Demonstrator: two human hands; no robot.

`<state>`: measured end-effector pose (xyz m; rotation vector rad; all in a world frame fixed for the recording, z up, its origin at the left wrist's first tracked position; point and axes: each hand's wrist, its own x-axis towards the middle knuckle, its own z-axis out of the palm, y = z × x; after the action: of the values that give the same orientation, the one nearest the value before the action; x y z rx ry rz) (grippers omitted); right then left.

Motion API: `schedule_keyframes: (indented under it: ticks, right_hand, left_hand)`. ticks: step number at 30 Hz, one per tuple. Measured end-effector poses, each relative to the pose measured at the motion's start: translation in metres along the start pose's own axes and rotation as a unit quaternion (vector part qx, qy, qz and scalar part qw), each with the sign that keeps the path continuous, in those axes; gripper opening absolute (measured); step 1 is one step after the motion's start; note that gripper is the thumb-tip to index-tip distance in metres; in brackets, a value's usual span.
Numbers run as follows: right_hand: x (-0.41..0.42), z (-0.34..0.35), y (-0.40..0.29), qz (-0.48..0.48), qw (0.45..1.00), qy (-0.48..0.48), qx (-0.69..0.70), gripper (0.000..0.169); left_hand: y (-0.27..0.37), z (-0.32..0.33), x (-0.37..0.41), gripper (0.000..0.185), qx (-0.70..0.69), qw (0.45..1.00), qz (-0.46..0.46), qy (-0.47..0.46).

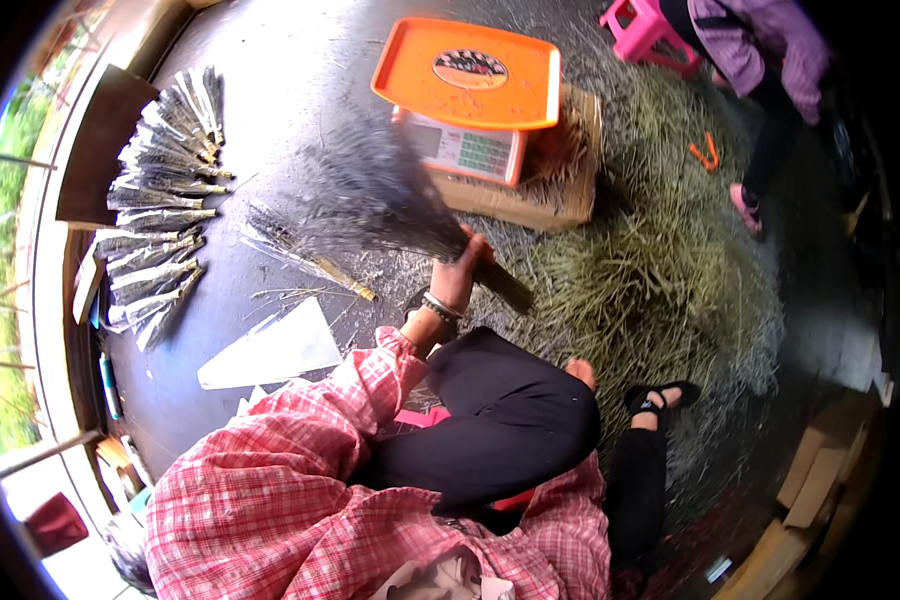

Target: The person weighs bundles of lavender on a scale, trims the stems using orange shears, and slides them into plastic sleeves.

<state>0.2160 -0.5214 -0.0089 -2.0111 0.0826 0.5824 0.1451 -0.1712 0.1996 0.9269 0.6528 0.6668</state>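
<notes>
My left hand (461, 262) grips the stems of a large bunch of dried, lavender-like flowers (379, 195), whose blurred heads spread to the upper left. Beyond it stands an electronic scale (465, 150) with an orange tray (412, 67). A smaller bundle (307, 259) lies on the dark surface, its stems bound near the end. What looks like my right hand (581, 373) shows only in part past my bent knee; its hold is hidden. A pale, wedge-shaped sheet or sleeve (277, 349) lies left of my left forearm.
Several wrapped bundles (157, 217) line the left side. A cardboard box (525, 206) supports the scale. Loose stems (637, 285) are heaped at right, with an orange-handled tool (705, 153) farther back. Another person (765, 45) is by a pink stool (645, 30) at upper right.
</notes>
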Motion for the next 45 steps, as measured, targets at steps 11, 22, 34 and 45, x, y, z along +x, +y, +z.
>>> schedule_keyframes:
  ticks: [11,22,34,45]
  right_hand:
    - [-0.050,0.043,-0.366,-0.303,0.878,-0.328,-0.174,0.062]
    - [-0.076,0.055,-0.368,-0.175,0.936,-0.293,-0.090,0.017]
    - [-0.075,0.069,-0.369,-0.214,0.964,-0.148,0.055,0.031]
    - [-0.068,0.081,-0.356,-0.209,0.948,-0.091,0.222,0.023]
  left_hand:
    - [0.048,0.070,0.021,0.019,-0.222,0.853,-0.098,-0.462]
    - [0.062,0.063,0.018,0.051,-0.105,0.892,-0.120,-0.423]
    - [0.061,0.052,0.022,0.048,-0.178,0.912,-0.116,-0.350]
    - [0.049,0.049,0.020,0.031,-0.186,0.941,-0.144,-0.242]
